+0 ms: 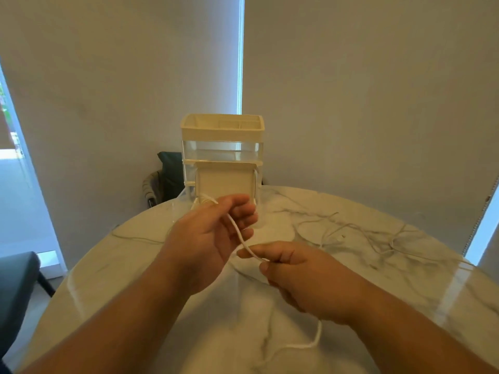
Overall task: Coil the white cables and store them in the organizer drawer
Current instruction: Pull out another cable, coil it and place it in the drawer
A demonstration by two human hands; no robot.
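A white cable (241, 237) stretches between my two hands above the marble table (378, 279). My left hand (208, 236) holds its upper end in curled fingers just in front of the organizer. My right hand (294, 273) pinches the cable lower down, and the rest trails under my right wrist onto the table. The cream organizer (222, 152) stands at the table's far edge, with an open top tray, a clear middle layer and its lower drawer (224, 180) pulled out toward me. More thin white cables (364, 233) lie tangled on the table at the right.
A dark chair back (168, 176) shows behind the table left of the organizer, and another dark seat (16, 282) sits at the lower left. A thin cable (135, 238) trails off the left side. Blinds cover the windows behind.
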